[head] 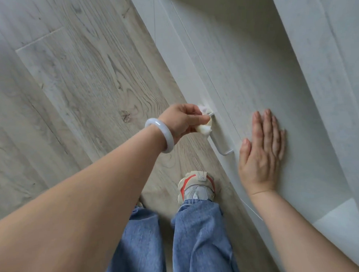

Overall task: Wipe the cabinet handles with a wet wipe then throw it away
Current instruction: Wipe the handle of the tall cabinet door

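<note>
The left hand (184,120) grips a bunched wet wipe (267,125), fingers curled round it & thumb pinching; the wipe sits at the fingertips, pressed against the upper end of the cabinet handle (218,141). Part of the wipe pokes out above the knuckles, right by the handle's top mount, & a bigger wad hangs out below the thumb, touching the bar. Wipe is white to cream, crumpled, folds visible; can't tell from here whether it's damp.

Handle is a slim white bar w/ rounded bends at both ends, standing off the cabinet door (254,80). Its lower end is bare & lies just beside the thumb of the right hand (261,152). Right hand is flat on the door, fingers straight & close together, palm pressed to the panel, holding nothing. It's to the right of the handle, apart from the wipe.

Door is pale grey-white w/ faint grain; a thin seam runs down it close to the handle.

Left wrist wears a pale, milky bangle (161,136). Below: blue jeans (200,238) & one sneaker (195,186), beige w/ red trim, on a grey wood-look floor (78,78), toe close to the cabinet's base.
</note>
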